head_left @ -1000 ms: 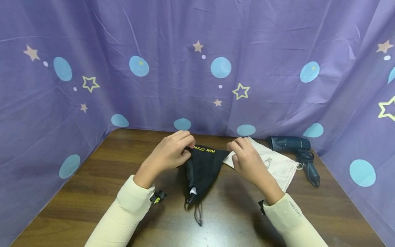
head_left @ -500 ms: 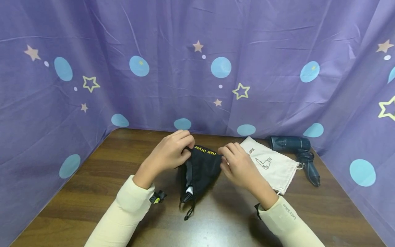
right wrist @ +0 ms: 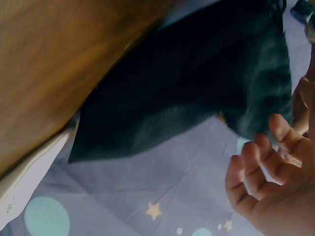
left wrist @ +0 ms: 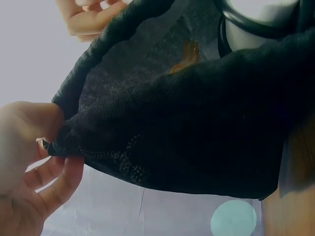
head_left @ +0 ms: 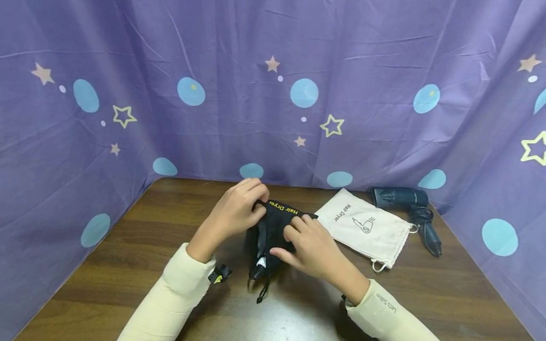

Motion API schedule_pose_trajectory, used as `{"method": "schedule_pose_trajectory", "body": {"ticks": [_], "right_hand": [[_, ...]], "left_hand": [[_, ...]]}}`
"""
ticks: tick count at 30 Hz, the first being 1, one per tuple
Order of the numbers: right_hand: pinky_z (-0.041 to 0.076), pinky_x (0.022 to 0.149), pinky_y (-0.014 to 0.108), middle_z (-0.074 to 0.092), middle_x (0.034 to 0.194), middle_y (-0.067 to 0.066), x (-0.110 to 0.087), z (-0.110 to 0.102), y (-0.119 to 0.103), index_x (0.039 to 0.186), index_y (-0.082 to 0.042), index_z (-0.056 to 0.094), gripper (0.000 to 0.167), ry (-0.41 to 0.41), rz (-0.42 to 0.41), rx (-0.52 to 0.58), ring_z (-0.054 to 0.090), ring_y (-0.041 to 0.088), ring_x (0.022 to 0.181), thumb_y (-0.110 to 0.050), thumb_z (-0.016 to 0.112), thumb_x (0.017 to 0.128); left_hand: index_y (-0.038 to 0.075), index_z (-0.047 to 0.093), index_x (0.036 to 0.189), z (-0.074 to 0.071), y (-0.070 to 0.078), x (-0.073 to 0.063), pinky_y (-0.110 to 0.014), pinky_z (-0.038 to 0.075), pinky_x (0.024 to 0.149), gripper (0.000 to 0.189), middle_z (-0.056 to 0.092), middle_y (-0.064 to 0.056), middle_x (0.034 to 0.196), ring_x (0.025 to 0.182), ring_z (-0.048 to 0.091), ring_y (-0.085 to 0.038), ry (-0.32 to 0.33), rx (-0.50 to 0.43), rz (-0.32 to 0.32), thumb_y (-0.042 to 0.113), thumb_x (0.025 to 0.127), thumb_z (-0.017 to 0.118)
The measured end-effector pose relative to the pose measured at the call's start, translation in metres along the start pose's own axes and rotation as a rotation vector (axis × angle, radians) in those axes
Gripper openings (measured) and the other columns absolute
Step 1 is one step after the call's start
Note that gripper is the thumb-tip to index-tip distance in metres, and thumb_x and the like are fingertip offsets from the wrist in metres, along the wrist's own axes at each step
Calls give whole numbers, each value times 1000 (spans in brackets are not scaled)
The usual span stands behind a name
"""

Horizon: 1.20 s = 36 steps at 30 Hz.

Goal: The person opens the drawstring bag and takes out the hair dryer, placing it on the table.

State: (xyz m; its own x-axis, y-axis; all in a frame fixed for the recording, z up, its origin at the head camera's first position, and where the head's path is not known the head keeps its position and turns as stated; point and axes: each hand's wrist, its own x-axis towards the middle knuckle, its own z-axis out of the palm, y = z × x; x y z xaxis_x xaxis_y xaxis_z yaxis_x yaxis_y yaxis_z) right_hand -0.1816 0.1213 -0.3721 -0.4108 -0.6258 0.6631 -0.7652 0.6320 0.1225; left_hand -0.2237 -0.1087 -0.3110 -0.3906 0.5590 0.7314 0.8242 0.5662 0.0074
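Observation:
A black drawstring bag point(head_left: 276, 232) with yellow "Hair Dryer" lettering is held up over the table. My left hand point(head_left: 234, 210) pinches its edge at the upper left; in the left wrist view, thumb and fingers close on the cloth at one end of the gaping mouth. Inside sits a white hair dryer point(left wrist: 263, 14) wrapped in black cord, its black ribbed cord end point(head_left: 258, 271) poking out low in the head view. Over the bag's right side is my right hand point(head_left: 313, 246), thumb stretched out, its fingers loosely bent by the cloth in the right wrist view.
A white "Hair Dryer" pouch point(head_left: 362, 232) lies flat to the right on the wooden table point(head_left: 170, 289). Behind it rests a dark blue hair dryer point(head_left: 400, 198) with its cord bundled at the handle. A purple curtain point(head_left: 239, 132) encloses the back and sides.
My right hand has let go of the bag's right corner and moved left over the bag, uncovering the white pouch. The left hand keeps its pinch in the same spot.

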Motion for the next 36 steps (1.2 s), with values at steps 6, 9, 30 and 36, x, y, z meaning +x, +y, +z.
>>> {"method": "schedule_pose_trajectory", "body": {"ticks": [6, 9, 30, 36], "right_hand": [[35, 56, 29, 45, 75, -3, -5, 10, -13, 72, -17, 49, 50, -64, 27, -44, 42, 18, 65, -60, 69, 89], [35, 55, 29, 44, 73, -4, -6, 12, -17, 69, -17, 47, 50, -77, 43, -38, 41, 17, 64, -58, 70, 90], [40, 46, 38, 47, 68, -3, 1, -26, -1, 71, -18, 49, 22, -133, 370, -76, 50, 22, 61, -22, 70, 74], [38, 50, 36, 50, 69, -6, 5, -47, 5, 79, -18, 52, 22, -332, 566, 50, 50, 18, 60, -16, 73, 72]], "left_hand": [[9, 57, 81, 2, 4, 1, -33, 43, 65, 21, 54, 0, 81, 74, 49, -17, 51, -2, -21, -7, 72, 65], [9, 58, 81, 3, 6, 1, -33, 43, 64, 19, 54, 0, 80, 73, 49, -17, 73, -7, -25, -7, 72, 65], [6, 58, 79, -5, -2, 2, -35, 45, 65, 21, 54, -3, 78, 72, 50, -20, 203, -27, -21, -11, 69, 64], [6, 59, 82, -5, -1, 2, -34, 44, 66, 22, 55, -4, 81, 74, 50, -20, 174, -44, -3, -13, 71, 63]]}}
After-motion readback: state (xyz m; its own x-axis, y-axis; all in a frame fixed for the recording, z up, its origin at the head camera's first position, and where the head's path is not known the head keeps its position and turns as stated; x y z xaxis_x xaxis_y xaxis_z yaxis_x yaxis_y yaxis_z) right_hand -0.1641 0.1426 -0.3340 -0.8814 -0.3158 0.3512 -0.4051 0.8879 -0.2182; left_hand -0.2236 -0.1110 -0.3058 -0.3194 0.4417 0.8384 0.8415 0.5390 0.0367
